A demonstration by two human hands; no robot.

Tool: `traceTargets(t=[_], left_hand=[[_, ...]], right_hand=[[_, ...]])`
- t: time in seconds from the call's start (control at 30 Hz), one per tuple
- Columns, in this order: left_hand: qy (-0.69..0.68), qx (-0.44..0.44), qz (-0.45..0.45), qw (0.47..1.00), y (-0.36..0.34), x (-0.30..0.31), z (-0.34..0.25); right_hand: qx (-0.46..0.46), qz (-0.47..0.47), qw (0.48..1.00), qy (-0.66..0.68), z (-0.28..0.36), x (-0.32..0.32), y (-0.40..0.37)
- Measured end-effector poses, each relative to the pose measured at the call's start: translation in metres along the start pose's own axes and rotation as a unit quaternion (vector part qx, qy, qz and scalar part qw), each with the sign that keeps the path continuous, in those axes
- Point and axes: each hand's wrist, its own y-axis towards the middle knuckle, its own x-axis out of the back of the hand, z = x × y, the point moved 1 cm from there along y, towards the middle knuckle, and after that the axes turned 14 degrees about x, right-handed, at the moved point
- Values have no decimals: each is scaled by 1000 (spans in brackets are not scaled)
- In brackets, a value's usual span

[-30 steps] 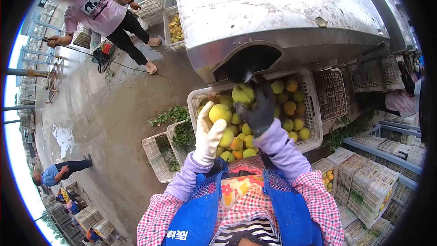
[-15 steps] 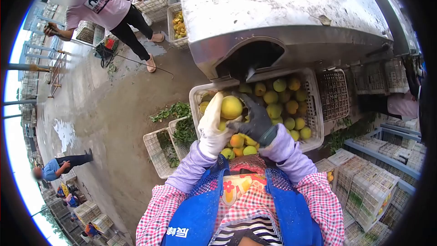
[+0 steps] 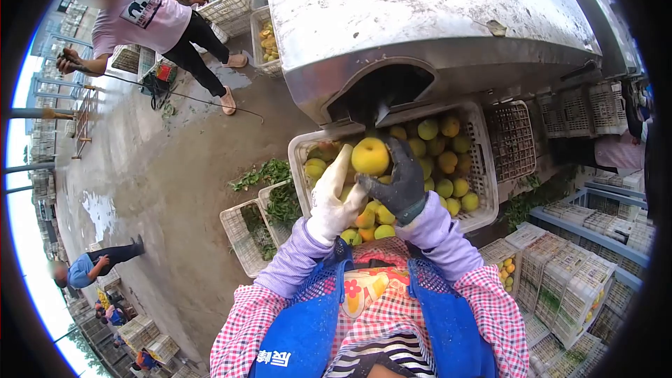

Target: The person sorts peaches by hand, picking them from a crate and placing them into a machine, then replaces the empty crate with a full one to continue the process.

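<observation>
Above a white plastic crate point(image 3: 483, 168) full of yellow-green fruit, I hold one yellow peach point(image 3: 370, 156) between both hands. My left hand point(image 3: 330, 199), in a white glove, presses against the peach's left side. On the other side, my right hand point(image 3: 399, 180) in a dark grey glove curls round it, fingers at the edge and thumb below. The stem hollow of the peach faces up. More peaches point(image 3: 448, 162) fill the crate beneath, some with an orange blush; my hands hide part of them.
A metal machine point(image 3: 434, 21) with a dark outlet point(image 3: 378, 91) overhangs the crate's far side. Crates with leaves point(image 3: 245, 234) stand at left, stacked crates point(image 3: 560, 283) at right. A person in a pink shirt point(image 3: 147, 10) holds a long hooked rod point(image 3: 203, 100) on the wet floor.
The peach has turned in my hands, so its stem hollow now shows, and it has shifted slightly right. The standing person's rod hand has moved a little left and down.
</observation>
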Motion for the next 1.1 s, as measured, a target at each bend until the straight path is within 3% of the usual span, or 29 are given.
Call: traceTargets(t=[0.07,0.13,0.2,0.3,0.37,0.4,0.43,0.47,0.5,0.57,0.6,0.63,0.7,0.77,0.8,0.83,0.87,0.9,1.0,1.03,1.1], left_hand=[[-99,104,-31,989,-2,-6,2],[-218,191,-27,957,2,0,-12],[-310,274,-16,910,6,10,-15],[-205,110,-5,973,8,10,29],[-448,246,11,859,17,8,31],[-304,137,-6,943,18,9,35],[-146,24,-25,989,16,10,44],[18,-89,-42,995,14,10,48],[131,-219,-112,960,17,14,21],[-28,-81,-42,995,10,1,29],[-239,62,31,969,9,-6,13],[-454,201,37,867,7,-13,-2],[-345,240,114,900,10,-2,16],[-186,185,121,957,2,-5,13],[-106,155,118,975,1,-5,0],[-144,175,151,962,1,2,-9],[-357,256,202,875,2,-3,0],[-543,341,211,737,3,-7,3],[-580,337,221,708,-1,-16,-3],[-584,371,167,703,-2,-20,0],[-510,347,168,769,3,-9,-8]], right_hand=[[74,-36,988,-127,-14,-3,24],[181,-87,938,-284,-50,-18,48],[75,-17,961,-267,-97,-42,78],[8,-30,977,-212,-101,-54,91],[9,-26,989,-147,-78,-37,86],[18,1,995,-103,-52,-18,68],[27,29,998,-57,-33,-8,48],[17,64,998,19,-22,-11,27],[1,75,996,51,-13,-15,8],[-32,73,995,64,1,-20,-22],[-44,63,996,49,3,-21,-29],[-91,66,991,79,-1,-20,-34],[-8,78,997,13,-5,-11,-33],[85,82,991,-66,-10,-5,-35],[82,49,994,-61,-9,-4,-36],[80,16,995,-57,-8,-6,-35],[80,-17,995,-52,-7,-8,-33],[89,-34,994,-60,-6,-11,-31],[100,-56,987,-110,-7,-21,-31],[97,-44,984,-146,-9,-23,-28],[108,-25,983,-146,-16,-21,-9]])
